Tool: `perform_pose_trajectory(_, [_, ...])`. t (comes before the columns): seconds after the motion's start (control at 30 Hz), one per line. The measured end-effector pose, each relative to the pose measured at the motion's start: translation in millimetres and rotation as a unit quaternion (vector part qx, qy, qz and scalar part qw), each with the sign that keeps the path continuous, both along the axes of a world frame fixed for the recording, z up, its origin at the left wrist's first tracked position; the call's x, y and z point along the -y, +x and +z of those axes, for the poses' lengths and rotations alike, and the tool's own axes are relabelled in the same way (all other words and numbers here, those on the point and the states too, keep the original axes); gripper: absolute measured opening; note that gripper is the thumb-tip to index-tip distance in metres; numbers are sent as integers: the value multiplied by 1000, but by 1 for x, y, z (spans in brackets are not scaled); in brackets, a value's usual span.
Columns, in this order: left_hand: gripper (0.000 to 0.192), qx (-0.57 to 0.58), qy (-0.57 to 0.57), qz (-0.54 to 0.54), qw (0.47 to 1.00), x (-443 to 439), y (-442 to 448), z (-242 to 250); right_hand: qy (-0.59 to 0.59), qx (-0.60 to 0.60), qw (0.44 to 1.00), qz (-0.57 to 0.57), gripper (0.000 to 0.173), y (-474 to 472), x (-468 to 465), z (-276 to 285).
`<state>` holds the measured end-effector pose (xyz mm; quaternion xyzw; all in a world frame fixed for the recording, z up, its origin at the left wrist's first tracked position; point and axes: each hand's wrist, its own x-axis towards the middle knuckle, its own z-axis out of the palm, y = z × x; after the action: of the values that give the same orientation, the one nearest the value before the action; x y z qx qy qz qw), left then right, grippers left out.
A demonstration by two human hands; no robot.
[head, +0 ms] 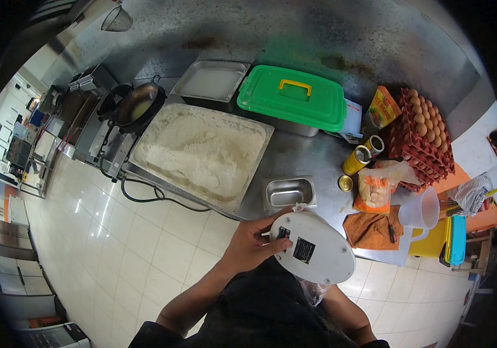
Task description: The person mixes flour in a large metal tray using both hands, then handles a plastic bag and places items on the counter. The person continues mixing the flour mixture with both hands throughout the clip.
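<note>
My left hand (253, 243) grips one end of a white oval device (318, 256), thumb on its underside, which bears dark labels and small round feet and faces the camera. Clear plastic film shows at the device's edges. My right forearm (346, 311) reaches up behind the device; the right hand itself is hidden. Just beyond the device, a small rectangular steel pan (290, 193) sits on the steel table (318, 161). Left of that pan lies a large tray of flour (200, 152).
Farther back stand a steel pan of whitish content (211, 80) and a green-lidded container (292, 98). At right are yellow cans (355, 161), stacked egg trays (427, 126), a plastic bag (372, 191), an orange cloth (372, 230) and a plastic jug (420, 211). A wok (139, 106) sits at left.
</note>
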<state>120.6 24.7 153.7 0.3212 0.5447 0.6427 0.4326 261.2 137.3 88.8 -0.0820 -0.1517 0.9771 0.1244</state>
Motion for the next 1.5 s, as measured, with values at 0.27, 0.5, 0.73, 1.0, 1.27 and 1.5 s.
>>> perform_pose_trajectory(0.27, [58,35,-15,-51,998,-6,-4,-20,30,-1,999,-37,81,3,-10,8])
perform_pose_trajectory(0.5, [63,234,-167,135,948,-5,10,-92,747,199,614,-162,92,-5,-124,23])
perform_pose_trajectory(0.73, [56,233,-258,177,921,0,8,-126,901,280,322,-79,79,-121,-241,-33])
perform_pose_trajectory(1.0, [62,217,-287,254,898,5,11,-129,895,370,248,-14,83,-161,-256,-112])
perform_pose_trajectory(1.27, [38,-351,-221,300,859,-57,-37,-205,946,184,217,154,81,-155,-269,-149])
perform_pose_trajectory(1.5, [32,-263,-275,315,870,-72,-42,-182,820,233,520,-59,74,-95,-254,-176])
